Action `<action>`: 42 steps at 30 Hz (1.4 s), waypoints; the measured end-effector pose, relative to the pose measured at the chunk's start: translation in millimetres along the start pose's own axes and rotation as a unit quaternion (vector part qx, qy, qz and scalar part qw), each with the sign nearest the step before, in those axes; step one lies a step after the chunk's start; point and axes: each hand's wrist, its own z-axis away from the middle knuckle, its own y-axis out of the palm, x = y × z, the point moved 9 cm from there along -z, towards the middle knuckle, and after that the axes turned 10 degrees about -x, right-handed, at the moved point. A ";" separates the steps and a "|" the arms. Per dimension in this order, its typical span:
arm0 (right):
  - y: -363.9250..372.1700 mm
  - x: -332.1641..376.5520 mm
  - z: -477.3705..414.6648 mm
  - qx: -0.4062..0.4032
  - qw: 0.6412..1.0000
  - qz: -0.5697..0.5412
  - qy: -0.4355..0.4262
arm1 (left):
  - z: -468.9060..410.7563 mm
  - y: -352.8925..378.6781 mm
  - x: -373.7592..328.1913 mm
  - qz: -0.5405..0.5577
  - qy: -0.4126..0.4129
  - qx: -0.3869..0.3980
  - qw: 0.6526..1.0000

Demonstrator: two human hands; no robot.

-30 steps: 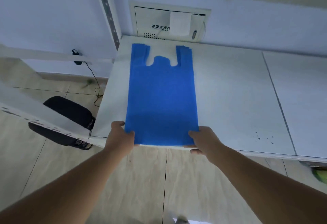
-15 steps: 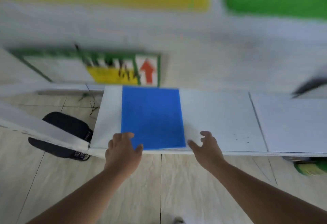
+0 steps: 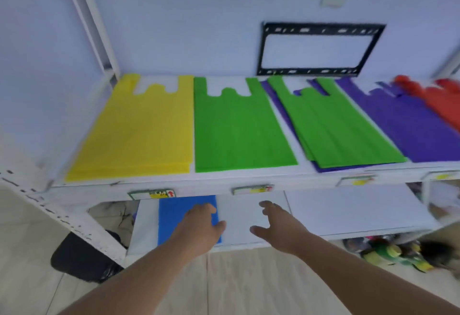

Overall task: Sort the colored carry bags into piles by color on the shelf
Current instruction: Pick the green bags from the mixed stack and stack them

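Observation:
On the upper shelf (image 3: 224, 182) lie a yellow bag pile (image 3: 139, 130), a green bag pile (image 3: 234, 128), a slanted green bag stack (image 3: 331, 128) on top of purple bags, a purple bag pile (image 3: 408, 125) and red bags (image 3: 438, 100) at the far right. A blue bag pile (image 3: 171, 217) lies on the lower shelf (image 3: 348, 212). My left hand (image 3: 199, 227) hovers over the blue pile's right edge with relaxed fingers and holds nothing. My right hand (image 3: 276, 225) hangs over the bare lower shelf, fingers spread, empty.
A white upright (image 3: 92, 23) frames the shelf at the left. A black wall bracket (image 3: 316, 50) sits behind the upper shelf. A black bag (image 3: 82, 260) rests on the tiled floor at lower left. Colourful clutter (image 3: 395, 252) lies under the lower shelf at the right.
Both hands have let go of the blue pile's front edge and lifted off it. The view has tilted up, bringing the upper shelf with its coloured piles into sight.

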 end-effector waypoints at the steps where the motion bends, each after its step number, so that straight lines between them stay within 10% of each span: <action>1: -14.3 -2.3 9.0 0.000 1.000 -0.001 -0.011 | 7.5 -6.3 -23.0 -0.012 0.021 -0.001 1.000; 16: -219.3 -108.9 43.2 -0.079 0.991 -0.103 -0.042 | 53.3 -39.1 -256.0 0.110 0.054 -0.046 0.991; 42: -303.8 -246.2 -111.7 -0.153 0.976 -0.142 0.065 | -88.3 -3.5 -307.5 0.225 -0.129 -0.106 0.960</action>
